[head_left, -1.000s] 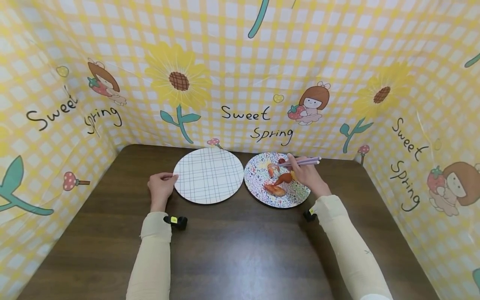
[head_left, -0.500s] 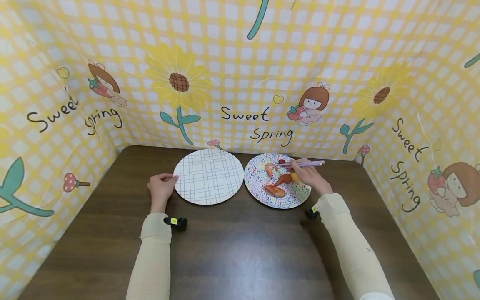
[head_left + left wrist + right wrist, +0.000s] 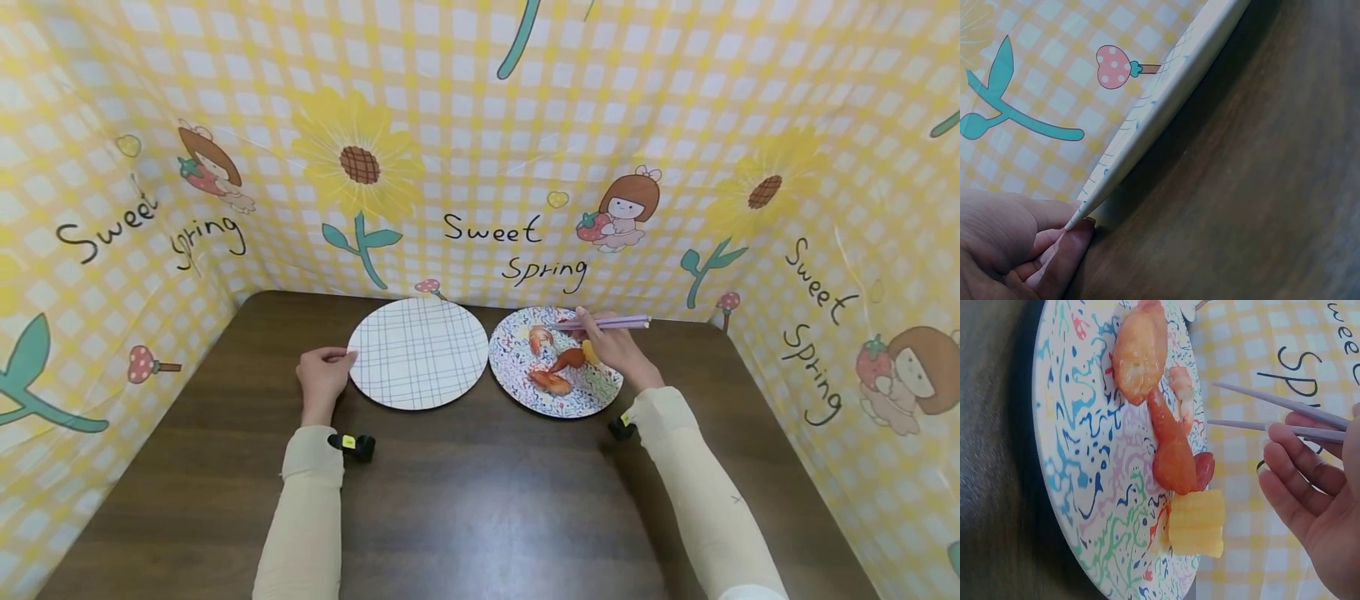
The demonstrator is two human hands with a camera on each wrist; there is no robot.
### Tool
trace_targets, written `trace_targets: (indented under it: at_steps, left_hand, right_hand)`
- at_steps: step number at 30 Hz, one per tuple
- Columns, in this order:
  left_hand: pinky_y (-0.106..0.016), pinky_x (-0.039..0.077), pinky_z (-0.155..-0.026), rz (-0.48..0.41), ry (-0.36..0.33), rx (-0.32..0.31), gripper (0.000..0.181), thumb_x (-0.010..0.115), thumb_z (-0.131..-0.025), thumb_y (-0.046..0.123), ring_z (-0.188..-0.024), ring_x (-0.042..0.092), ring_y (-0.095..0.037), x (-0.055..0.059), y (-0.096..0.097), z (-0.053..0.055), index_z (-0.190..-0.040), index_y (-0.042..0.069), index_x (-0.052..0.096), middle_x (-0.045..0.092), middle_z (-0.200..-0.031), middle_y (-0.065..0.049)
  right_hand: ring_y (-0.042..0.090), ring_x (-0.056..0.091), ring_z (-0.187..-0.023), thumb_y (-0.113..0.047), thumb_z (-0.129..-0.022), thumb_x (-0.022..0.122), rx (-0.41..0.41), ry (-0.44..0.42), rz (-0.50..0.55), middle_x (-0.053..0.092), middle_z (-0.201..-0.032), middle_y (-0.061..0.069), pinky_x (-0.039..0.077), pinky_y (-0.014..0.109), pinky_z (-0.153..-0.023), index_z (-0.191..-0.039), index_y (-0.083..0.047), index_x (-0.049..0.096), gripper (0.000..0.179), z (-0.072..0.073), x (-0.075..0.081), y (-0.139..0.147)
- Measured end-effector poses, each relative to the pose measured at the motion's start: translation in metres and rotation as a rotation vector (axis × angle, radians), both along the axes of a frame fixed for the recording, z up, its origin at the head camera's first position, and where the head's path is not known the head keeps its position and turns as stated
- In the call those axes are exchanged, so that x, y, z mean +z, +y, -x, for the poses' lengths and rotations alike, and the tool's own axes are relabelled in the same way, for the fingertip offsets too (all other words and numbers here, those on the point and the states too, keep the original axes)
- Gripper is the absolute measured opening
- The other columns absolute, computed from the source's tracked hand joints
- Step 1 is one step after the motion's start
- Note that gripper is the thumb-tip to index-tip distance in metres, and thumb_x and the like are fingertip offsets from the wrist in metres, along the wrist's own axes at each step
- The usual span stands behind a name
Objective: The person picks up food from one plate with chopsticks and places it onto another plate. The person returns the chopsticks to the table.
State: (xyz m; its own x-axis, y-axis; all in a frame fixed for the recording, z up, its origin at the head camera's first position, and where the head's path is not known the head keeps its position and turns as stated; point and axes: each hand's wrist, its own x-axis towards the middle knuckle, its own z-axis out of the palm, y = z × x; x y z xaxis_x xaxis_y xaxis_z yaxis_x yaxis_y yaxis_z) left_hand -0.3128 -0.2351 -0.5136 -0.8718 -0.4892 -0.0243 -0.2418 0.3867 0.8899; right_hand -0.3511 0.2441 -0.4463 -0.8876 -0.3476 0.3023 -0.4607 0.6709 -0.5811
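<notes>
In the head view my left hand [image 3: 322, 377] pinches the left rim of a white plate [image 3: 420, 358] with a blue grid pattern; the left wrist view shows the thumb and a finger on either side of its edge. My right hand [image 3: 617, 346] holds a pair of pale purple chopsticks [image 3: 622, 322] over the multicolour speckled plate [image 3: 585, 403]. Their tips are apart with nothing between them. On that plate lie a shrimp [image 3: 540, 340] near the tips, a chicken wing [image 3: 550, 382], a drumstick [image 3: 568, 359], a corn piece [image 3: 1196, 524] and a small dark red piece [image 3: 1205, 470].
Both plates stand side by side near the back of a dark wooden table [image 3: 465, 500]. Yellow checked cloth [image 3: 480, 167] with printed flowers and figures rises behind the table and at both sides.
The shrimp has shifted slightly left on the speckled plate. The chopstick tips have moved a little away from it toward the right. The left hand stays at the rim.
</notes>
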Motion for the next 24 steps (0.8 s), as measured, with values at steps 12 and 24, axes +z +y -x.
trace_targets:
  at_steps: [12, 24]
  left_hand:
    - [-0.023, 0.046, -0.069, 0.023, 0.019, -0.003, 0.031, 0.075, -0.093, 0.025, -0.091, 0.068, -0.025, -0.002, 0.003, 0.001, -0.110, -0.001, 0.076, 0.075, -0.106, -0.021]
    - [-0.027, 0.047, -0.073, 0.020, 0.006, 0.001, 0.033, 0.073, -0.094, 0.026, -0.097, 0.068, -0.029, 0.001, 0.002, 0.000, -0.113, -0.001, 0.075, 0.074, -0.109, -0.021]
  right_hand:
    - [0.019, 0.047, -0.062, -0.019, -0.111, 0.038, -0.024, -0.008, -0.069, 0.062, -0.068, 0.017, 0.038, 0.033, -0.063, -0.082, 0.004, 0.068, 0.048, 0.014, -0.003, 0.011]
    - [0.036, 0.064, -0.094, -0.013, -0.108, 0.038, 0.071, -0.189, -0.075, 0.075, -0.095, 0.021, 0.049, 0.033, -0.086, -0.104, 0.006, 0.074, 0.041, 0.013, 0.009, 0.007]
